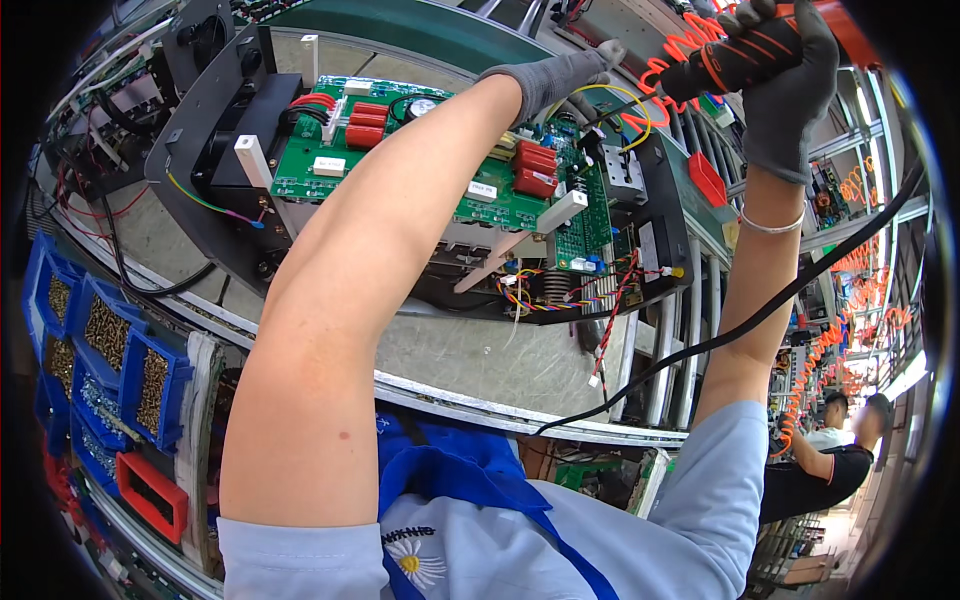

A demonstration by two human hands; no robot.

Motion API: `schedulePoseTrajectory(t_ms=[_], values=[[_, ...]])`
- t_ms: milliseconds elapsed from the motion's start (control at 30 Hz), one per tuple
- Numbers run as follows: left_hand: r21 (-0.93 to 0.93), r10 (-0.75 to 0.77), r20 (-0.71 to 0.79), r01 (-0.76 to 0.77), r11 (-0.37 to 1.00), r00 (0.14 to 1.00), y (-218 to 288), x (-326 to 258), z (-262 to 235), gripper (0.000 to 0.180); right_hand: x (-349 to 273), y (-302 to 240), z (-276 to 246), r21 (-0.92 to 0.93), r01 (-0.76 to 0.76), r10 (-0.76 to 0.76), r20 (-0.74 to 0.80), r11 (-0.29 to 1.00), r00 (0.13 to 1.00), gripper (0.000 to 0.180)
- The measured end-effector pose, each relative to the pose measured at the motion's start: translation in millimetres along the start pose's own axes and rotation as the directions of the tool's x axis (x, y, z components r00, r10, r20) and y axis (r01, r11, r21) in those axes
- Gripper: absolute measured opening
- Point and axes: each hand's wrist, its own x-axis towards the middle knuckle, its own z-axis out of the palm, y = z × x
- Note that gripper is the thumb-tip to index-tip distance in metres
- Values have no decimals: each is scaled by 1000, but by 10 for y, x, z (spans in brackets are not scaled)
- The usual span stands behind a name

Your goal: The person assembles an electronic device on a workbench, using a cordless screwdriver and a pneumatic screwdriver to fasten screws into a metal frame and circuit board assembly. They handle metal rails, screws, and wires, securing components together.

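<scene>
1. Head view, hands: the grey-gloved right hand (795,100) was wrapped round a black-and-orange power driver (745,53); the gloved left hand (555,82) reached across, and whether its fingers pinched anything could not be told.
2. Head view, place: the driver was raised at upper right, nose angled leftward; below lay the open black unit (668,200) with its green circuit board (300,155).
3. Head view, method: good driver work here probably called for a square bit, a steadying left hand, and sleeves and the thick black cable (690,350) kept off loose wires.
4. Head view, count: one driver, one open unit nearest, three white posts (562,211), two clusters of red components (367,126); at least five blue bins (182,385), overlapping, exact number unclear.
</scene>
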Motion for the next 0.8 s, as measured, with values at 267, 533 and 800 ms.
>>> schedulePoseTrajectory(t_ms=[267, 533, 800], values=[[49, 54, -66, -51, 997, 996, 20, -45, -17, 95, 431, 360, -197, 20, -138, 138, -18, 990, 990, 43], [85, 64, -86, -56, 995, 994, -18, -98, -52, 92, 657, 678, -359, 37, -194, 191, 83, 980, 978, 37], [22, 89, -148, -87, 996, 985, 45, -221, -97, 73, 1134, 1447, -938, 402, -465, 380, 275, 789, 883, 36]])
